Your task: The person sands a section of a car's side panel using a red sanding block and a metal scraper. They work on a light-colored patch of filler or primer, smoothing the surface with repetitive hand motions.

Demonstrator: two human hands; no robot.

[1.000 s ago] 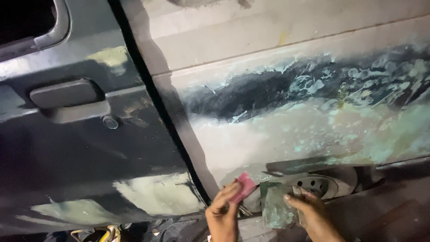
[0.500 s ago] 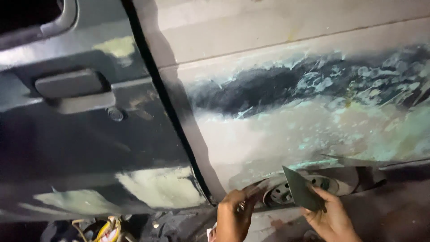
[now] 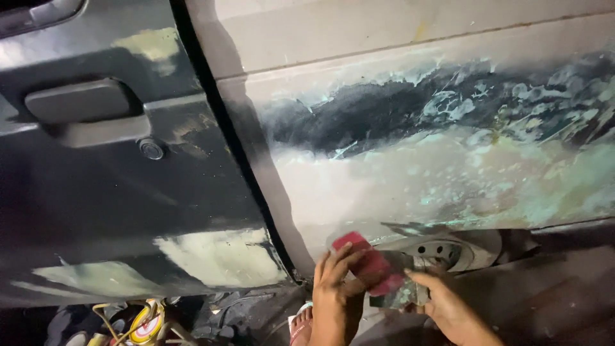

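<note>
two hands | left hand [image 3: 334, 288] pinching red spreader [image 3: 365, 264] | right hand [image 3: 442, 301] gripping grey pad [image 3: 405, 293]

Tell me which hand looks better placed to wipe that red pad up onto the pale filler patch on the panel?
Probably the left hand: its fingers already wrap the red pad, just below the filler patch. The right hand sits lower, holding a grey sheet.

Head camera looks down, close, at car panel [image 3: 410, 173].
</note>
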